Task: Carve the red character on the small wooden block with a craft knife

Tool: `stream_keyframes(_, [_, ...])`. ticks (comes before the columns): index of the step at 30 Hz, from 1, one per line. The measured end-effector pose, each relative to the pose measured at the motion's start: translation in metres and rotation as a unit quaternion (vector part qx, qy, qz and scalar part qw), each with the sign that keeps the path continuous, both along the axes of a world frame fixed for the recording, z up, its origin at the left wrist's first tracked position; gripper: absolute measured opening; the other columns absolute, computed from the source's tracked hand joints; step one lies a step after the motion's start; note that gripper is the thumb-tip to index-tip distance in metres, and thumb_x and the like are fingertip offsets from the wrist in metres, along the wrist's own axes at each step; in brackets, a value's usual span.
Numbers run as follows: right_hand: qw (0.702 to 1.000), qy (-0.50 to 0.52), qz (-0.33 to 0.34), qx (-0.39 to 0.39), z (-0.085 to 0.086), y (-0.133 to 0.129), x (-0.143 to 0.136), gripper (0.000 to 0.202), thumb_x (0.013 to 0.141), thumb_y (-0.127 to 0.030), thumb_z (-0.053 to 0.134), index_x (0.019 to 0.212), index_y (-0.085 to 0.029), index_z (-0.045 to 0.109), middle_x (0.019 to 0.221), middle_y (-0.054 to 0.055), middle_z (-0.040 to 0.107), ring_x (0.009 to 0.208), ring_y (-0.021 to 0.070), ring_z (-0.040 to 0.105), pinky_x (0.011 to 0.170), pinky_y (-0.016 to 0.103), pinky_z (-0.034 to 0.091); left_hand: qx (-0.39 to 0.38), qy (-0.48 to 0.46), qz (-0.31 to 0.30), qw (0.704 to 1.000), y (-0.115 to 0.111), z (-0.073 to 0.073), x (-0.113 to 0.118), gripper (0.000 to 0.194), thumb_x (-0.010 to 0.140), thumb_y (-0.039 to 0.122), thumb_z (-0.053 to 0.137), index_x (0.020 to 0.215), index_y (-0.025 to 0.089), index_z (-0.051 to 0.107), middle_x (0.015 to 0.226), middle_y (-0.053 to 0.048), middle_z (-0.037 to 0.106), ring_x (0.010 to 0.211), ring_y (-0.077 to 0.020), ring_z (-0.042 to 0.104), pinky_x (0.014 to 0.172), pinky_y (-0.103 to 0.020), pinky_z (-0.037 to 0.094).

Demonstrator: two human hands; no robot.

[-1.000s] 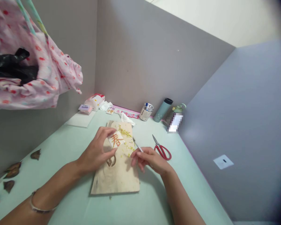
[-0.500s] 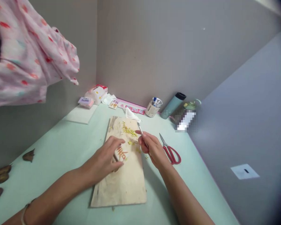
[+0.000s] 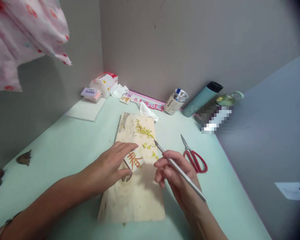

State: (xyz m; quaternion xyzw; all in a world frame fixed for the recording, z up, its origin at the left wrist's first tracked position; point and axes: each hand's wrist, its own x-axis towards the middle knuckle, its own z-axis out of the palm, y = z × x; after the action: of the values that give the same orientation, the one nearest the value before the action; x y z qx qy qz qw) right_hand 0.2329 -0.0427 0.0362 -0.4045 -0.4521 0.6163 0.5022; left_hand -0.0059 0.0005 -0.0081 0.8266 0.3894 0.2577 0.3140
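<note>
A small white tile (image 3: 134, 160) bearing an orange character lies on the wooden board (image 3: 140, 203). The thumb and fingers of my left hand (image 3: 115, 163) grip its left side and corners. Just right of the board, my right hand (image 3: 177, 170) holds a silver craft knife (image 3: 182, 174) between thumb and fingers, its tip pointing up and left towards yellow-green shavings (image 3: 143, 130) on the board's upper part. Smaller yellow scraps lie between the tile and the knife tip.
Red-handled scissors (image 3: 196, 161) lie to the right. Behind are crumpled tissue (image 3: 147, 111), a clear cup (image 3: 175, 101), a teal bottle (image 3: 202, 99) and a tissue pack (image 3: 105, 83). Dried leaves (image 3: 24, 158) are at left; pink patterned cloth (image 3: 27, 40) hangs upper left.
My right hand has turned and drawn away from the board, bringing the whole knife into view. The tile shows more fully beside my left hand. The camera view has shifted.
</note>
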Motion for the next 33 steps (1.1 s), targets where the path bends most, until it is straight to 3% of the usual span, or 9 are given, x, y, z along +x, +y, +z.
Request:
stream_keyframes(3, [0.995, -0.060, -0.067, 0.040, -0.007, -0.004, -0.005, 0.017, 0.093, -0.036, 0.069, 0.106, -0.027, 0.074, 0.080, 0.003, 0.071, 0.060, 0.0140, 0.063, 0.056, 0.027, 0.051, 0.001, 0.017, -0.011, 1.000, 0.005, -0.001, 0.003, 0.070, 0.083, 0.016, 0.071, 0.145, 0.030, 0.041, 0.137, -0.007, 0.059, 0.127, -0.0299, 0.053, 0.106, -0.047, 0.047])
stream_keyframes(6, [0.973, -0.155, -0.114, 0.125, -0.014, -0.007, -0.010, 0.020, 0.099, -0.032, 0.061, 0.112, -0.028, 0.075, 0.085, 0.003, 0.070, 0.069, 0.0145, 0.063, 0.064, 0.028, 0.053, -0.005, 0.033, -0.028, 0.999, 0.013, 0.001, 0.004, 0.072, 0.082, 0.013, 0.073, 0.144, 0.030, 0.041, 0.137, -0.007, 0.059, 0.126, -0.0292, 0.053, 0.107, -0.045, 0.046])
stream_keyframes(10, [0.938, -0.255, -0.091, 0.217, -0.020, -0.010, -0.018, 0.018, 0.098, -0.019, 0.058, 0.107, -0.027, 0.071, 0.089, 0.002, 0.067, 0.080, 0.0151, 0.064, 0.071, 0.027, 0.051, -0.036, 0.027, -0.053, 0.998, 0.021, 0.002, -0.001, 0.069, 0.084, 0.010, 0.072, 0.144, 0.027, 0.042, 0.140, -0.006, 0.057, 0.130, -0.0257, 0.051, 0.110, -0.039, 0.042])
stream_keyframes(13, [0.907, -0.326, -0.116, 0.240, -0.021, -0.014, -0.025, 0.011, 0.095, -0.014, 0.060, 0.092, -0.023, 0.063, 0.078, -0.002, 0.059, 0.068, 0.0107, 0.056, 0.059, 0.021, 0.044, -0.064, 0.007, -0.058, 0.996, 0.022, 0.001, -0.004, 0.068, 0.085, 0.009, 0.072, 0.144, 0.025, 0.042, 0.139, -0.004, 0.057, 0.126, -0.0226, 0.052, 0.108, -0.035, 0.042])
stream_keyframes(15, [0.888, -0.358, -0.121, 0.262, -0.019, -0.016, -0.030, 0.011, 0.094, -0.013, 0.057, 0.092, -0.023, 0.058, 0.075, -0.003, 0.056, 0.062, 0.0096, 0.051, 0.054, 0.021, 0.042, -0.071, -0.008, -0.048, 0.996, 0.021, 0.000, -0.005, 0.067, 0.084, 0.007, 0.071, 0.142, 0.025, 0.043, 0.134, -0.003, 0.059, 0.118, -0.0204, 0.055, 0.105, -0.032, 0.044])
stream_keyframes(21, [0.836, -0.420, -0.086, 0.343, -0.018, -0.016, -0.037, 0.019, 0.089, -0.004, 0.054, 0.098, -0.021, 0.056, 0.080, 0.001, 0.064, 0.070, 0.0122, 0.063, 0.060, 0.022, 0.051, -0.048, -0.027, -0.037, 0.998, 0.017, -0.003, -0.004, 0.065, 0.084, 0.006, 0.073, 0.140, 0.024, 0.044, 0.132, -0.002, 0.060, 0.114, -0.0190, 0.055, 0.102, -0.031, 0.044])
stream_keyframes(28, [0.757, -0.498, -0.121, 0.404, -0.035, -0.011, -0.040, 0.008, 0.093, -0.016, 0.057, 0.097, -0.022, 0.059, 0.076, -0.001, 0.070, 0.061, 0.0099, 0.066, 0.052, 0.018, 0.048, 0.023, -0.044, -0.029, 0.998, 0.014, -0.010, -0.003, 0.067, 0.085, 0.005, 0.071, 0.142, 0.025, 0.041, 0.133, -0.003, 0.060, 0.120, -0.0206, 0.054, 0.106, -0.033, 0.042])
stream_keyframes(33, [0.749, -0.503, -0.120, 0.414, -0.039, -0.008, -0.041, 0.006, 0.096, -0.019, 0.054, 0.093, -0.022, 0.058, 0.074, -0.001, 0.070, 0.060, 0.0087, 0.066, 0.052, 0.017, 0.048, 0.029, -0.027, -0.038, 0.998, 0.012, -0.010, -0.002, 0.066, 0.086, 0.005, 0.070, 0.142, 0.024, 0.039, 0.135, -0.003, 0.059, 0.124, -0.0195, 0.052, 0.106, -0.030, 0.041])
